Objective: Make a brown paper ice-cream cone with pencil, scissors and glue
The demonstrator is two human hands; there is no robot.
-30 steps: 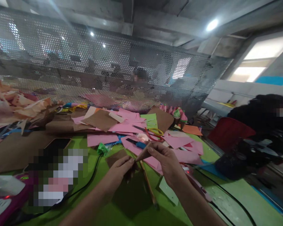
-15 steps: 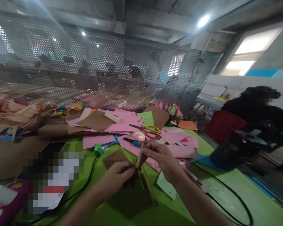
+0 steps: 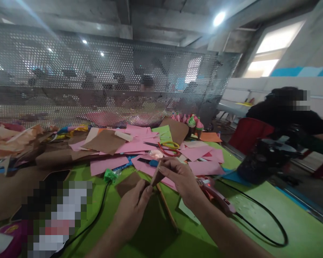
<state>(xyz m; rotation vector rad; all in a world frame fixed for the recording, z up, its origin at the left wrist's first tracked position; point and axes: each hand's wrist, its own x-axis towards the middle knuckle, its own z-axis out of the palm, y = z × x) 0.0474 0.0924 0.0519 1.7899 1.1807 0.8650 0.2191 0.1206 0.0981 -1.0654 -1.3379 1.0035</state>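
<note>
While two hands (image 3: 156, 193) pinch one brown paper cone (image 3: 155, 176).

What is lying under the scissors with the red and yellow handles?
The scissors lie on overlapping pink paper sheets, beside a green sheet. The table surface beneath those sheets is covered.

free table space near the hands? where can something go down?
Bare green table right of the right hand, inside the black cable's loop beyond the glue gun. Crowded: pink paper sheets and scissors ahead; left hand on brown paper.
</note>
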